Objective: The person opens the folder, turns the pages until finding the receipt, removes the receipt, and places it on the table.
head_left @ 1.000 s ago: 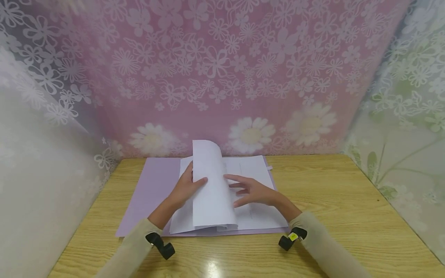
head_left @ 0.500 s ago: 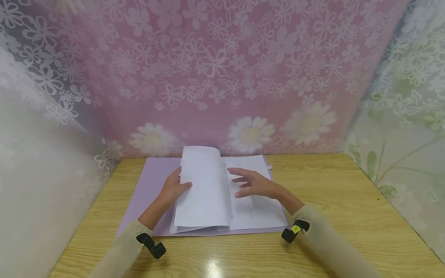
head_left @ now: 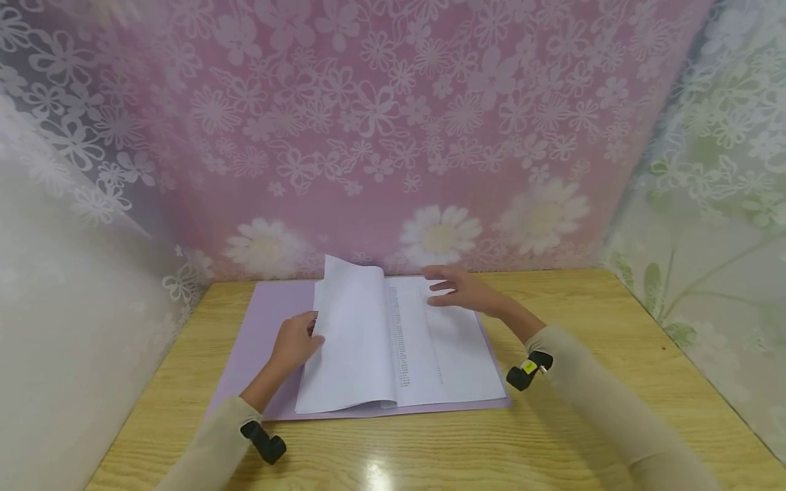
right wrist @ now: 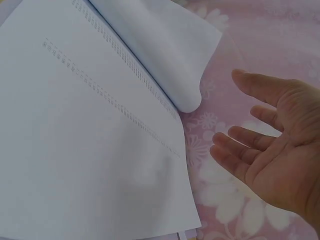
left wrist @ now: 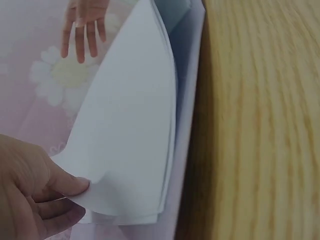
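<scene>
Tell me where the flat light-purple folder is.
In the head view, the light-purple folder lies open on the yellowish wooden table, beneath white paper sheets, showing mostly left of them, near the left hand.

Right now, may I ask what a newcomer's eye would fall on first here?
Probably the pink floral backdrop behind the wooden table. Next, the open lilac folder on the table: the left hand pinches a raised white sheet, and the right hand hangs open near the far edge of the printed page.

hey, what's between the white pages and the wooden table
The purple folder: it lies on the table, under the pages. The head view shows this, and the left wrist view shows its edge.
</scene>
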### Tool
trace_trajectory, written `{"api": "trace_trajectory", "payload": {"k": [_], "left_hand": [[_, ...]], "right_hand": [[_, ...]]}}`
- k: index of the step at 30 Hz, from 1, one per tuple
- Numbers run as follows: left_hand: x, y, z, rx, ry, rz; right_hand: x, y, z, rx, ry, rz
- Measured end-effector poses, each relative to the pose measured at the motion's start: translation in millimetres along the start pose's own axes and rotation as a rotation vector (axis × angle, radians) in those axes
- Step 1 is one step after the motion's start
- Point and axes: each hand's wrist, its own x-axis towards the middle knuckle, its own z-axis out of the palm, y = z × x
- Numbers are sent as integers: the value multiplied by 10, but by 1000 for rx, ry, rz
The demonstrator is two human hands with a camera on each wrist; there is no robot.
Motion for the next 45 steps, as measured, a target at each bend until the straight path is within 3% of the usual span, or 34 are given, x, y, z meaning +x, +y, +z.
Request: {"api": "trace_trajectory", "payload": {"k": [3,6,10,13,21,29,34,45], "left_hand": [[-17,-48,30,83,24,67],[-31,-73,51,132,9,61],[-55,-85,51,152,-78,3],[-79,-102,42,159,-154,-3],[-105,-190,-5,145,-256,89],[-67,-254,-10,186,-359,122],[-30,-260,-16,212,-385,132],[17,-165,-101,264,-392,82]], "right_hand": [[5,44,-78,-11,15,-5],[3,73,-138,-52,38,11],[-7,112,-214,-97,66,33],[-3,154,-267,-81,89,33],[56,234,-353,-89,118,46],[117,382,-398,-127,143,56],[150,460,-415,-167,144,63],[315,674,-376,-314,116,69]]}}
